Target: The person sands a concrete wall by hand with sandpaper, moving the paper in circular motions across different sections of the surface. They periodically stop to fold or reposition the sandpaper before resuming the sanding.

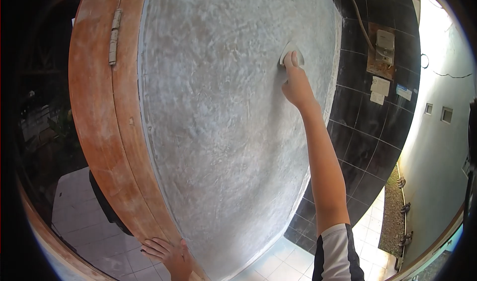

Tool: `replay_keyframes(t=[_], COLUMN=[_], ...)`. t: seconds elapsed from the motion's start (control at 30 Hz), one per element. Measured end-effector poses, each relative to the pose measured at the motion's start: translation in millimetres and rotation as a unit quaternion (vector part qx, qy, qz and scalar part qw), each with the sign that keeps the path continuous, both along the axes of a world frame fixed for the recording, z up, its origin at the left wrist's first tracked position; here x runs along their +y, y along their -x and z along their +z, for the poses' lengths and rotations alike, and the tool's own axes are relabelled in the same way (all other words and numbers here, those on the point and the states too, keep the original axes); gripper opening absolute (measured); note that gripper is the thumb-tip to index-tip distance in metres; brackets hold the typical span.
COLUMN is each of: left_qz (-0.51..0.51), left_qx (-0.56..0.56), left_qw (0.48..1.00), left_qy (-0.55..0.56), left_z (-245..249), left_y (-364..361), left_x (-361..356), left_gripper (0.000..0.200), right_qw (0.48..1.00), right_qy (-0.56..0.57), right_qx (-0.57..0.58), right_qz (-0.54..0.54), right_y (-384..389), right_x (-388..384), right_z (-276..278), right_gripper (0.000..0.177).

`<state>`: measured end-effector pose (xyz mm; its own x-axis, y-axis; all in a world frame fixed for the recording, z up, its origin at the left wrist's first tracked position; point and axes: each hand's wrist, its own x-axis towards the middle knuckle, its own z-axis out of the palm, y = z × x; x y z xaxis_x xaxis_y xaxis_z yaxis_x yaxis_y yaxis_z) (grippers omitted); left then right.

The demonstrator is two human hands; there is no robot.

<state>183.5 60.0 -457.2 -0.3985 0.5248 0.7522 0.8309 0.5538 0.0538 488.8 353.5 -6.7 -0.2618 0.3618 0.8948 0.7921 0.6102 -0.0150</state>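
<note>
Holding: my R hand [297,84] grips a flat tool [288,47] w/ thumb & fingers.
Flat tool: up high on the gray wall [218,107], near black tiles [360,112].
Down low: my L hand [171,257] is open, fingers spread on the wood frame [126,171].

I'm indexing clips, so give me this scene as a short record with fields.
right hand: grips a pale, flat scraper-like tool against the wall
left hand: rests on the wooden frame, low down
wall: mottled grey
frame hardware: hinge, upper part
right of wall: dark tiles
</note>
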Motion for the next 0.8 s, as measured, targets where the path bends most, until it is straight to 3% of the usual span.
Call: replay_keyframes(t=[0.07,0.13,0.17,0.23,0.27,0.43,0.5,0.53,0.6,0.73,0.8], left_qz=[0.025,-0.025,-0.019,0.038,0.046,0.025,-0.001,0.003,0.011,0.031,0.015], left_qx=[-0.006,-0.071,-0.069,-0.203,-0.201,0.025,0.102,0.138,0.233,0.345,0.359], left_qw=[1.000,0.995,0.995,0.966,0.965,0.961,0.952,0.949,0.922,0.871,0.850], left_qy=[0.007,-0.072,-0.074,-0.157,-0.164,-0.275,-0.290,-0.284,-0.309,-0.348,-0.384], left_z=[0,-2,13,74,94,206,261,290,349,459,498], left_y=[-2,-3,-19,-58,-64,-78,-84,-87,-84,-53,-25], left_x=[5,7,6,0,2,30,44,46,53,65,77], left_gripper=[0.100,0.101,0.101,0.098,0.098,0.085,0.081,0.078,0.069,0.064,0.067], right_qw=[1.000,1.000,1.000,0.997,0.998,0.996,0.996,0.996,0.997,0.995,0.990], right_qy=[0.003,0.014,-0.018,-0.056,-0.054,-0.079,-0.064,-0.065,-0.073,-0.097,-0.102], right_qx=[-0.002,-0.001,0.020,0.044,0.023,-0.031,0.068,0.064,-0.002,-0.023,0.071], right_qz=[0.012,0.023,0.002,-0.010,-0.020,-0.029,0.008,0.017,-0.029,-0.001,0.062], right_y=[-2,-16,-24,-34,-30,-15,-26,-24,-12,-5,-18], right_x=[-5,15,38,59,60,63,87,89,77,63,88], right_z=[16,22,32,43,45,61,95,97,108,111,138], right_gripper=[0.080,0.080,0.080,0.080,0.078,0.072,0.071,0.071,0.071,0.074,0.076])
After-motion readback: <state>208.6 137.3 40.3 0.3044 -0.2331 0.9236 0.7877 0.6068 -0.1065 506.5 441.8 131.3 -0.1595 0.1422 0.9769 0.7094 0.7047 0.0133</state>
